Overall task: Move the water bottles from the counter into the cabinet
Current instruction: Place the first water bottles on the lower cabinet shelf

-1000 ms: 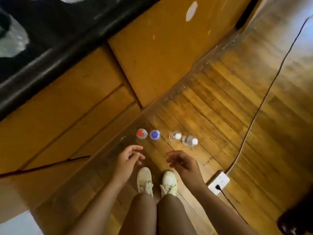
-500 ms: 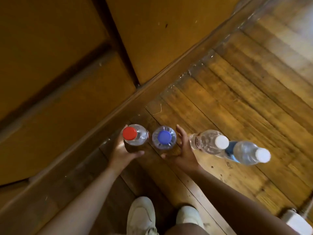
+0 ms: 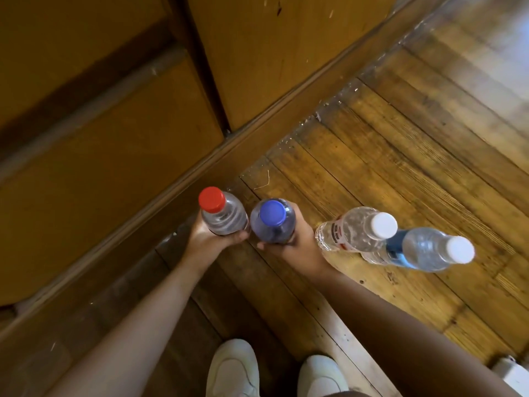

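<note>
Four clear plastic bottles stand in a row across the middle of the frame. The red-capped bottle is leftmost, the blue-capped bottle just beside it. Right of them, the white-capped bottle with a red label overlaps the white-capped bottle with a blue label.

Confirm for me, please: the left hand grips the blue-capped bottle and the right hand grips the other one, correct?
Not quite. In the head view the left hand grips the red-capped bottle; the right hand grips the blue-capped bottle.
</note>
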A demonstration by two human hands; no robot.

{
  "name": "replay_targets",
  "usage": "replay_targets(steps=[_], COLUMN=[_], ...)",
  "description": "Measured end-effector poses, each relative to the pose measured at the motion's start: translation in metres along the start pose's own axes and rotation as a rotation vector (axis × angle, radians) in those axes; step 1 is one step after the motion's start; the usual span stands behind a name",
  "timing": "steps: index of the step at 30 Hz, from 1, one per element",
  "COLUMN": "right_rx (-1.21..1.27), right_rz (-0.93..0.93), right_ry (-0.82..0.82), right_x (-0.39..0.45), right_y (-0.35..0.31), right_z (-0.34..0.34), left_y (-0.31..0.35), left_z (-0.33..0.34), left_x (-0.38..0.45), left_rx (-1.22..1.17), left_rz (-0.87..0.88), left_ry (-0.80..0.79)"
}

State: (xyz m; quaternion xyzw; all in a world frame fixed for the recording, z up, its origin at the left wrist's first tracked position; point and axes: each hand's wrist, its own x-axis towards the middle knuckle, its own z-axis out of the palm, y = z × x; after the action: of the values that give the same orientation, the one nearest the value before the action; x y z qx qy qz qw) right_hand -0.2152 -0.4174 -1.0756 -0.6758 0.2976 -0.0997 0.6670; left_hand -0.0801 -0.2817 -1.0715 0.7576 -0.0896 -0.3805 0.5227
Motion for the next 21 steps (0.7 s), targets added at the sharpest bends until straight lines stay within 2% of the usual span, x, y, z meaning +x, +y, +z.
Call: replay_targets(steps=[4,10,15,21], right_rx=[0.053,0.174,0.223,0.284], right_rz=[0.081,0.265,0.369,0.399], right_ry=[0.022,-0.022,0.014,0.061], right_x=[-0.003,-0.03,-0.069,-0.129], right_y=[-0.011,-0.062,-0.138,-0.276], right_z=[0.002,-0.012,-0.021,-0.032], left_y=[0.003,0.052,0.126,0.241], left_z=[0.006,0.007,0.001,-0.024], left_x=[0.002,-0.031,-0.095,-0.196], left_rx=[-0.07,-0.148,-0.167,-0.186], left_rz=[0.037,-0.092,-0.144,-0.13], left_ry=[0.046,0.035,-0.02,-0.034])
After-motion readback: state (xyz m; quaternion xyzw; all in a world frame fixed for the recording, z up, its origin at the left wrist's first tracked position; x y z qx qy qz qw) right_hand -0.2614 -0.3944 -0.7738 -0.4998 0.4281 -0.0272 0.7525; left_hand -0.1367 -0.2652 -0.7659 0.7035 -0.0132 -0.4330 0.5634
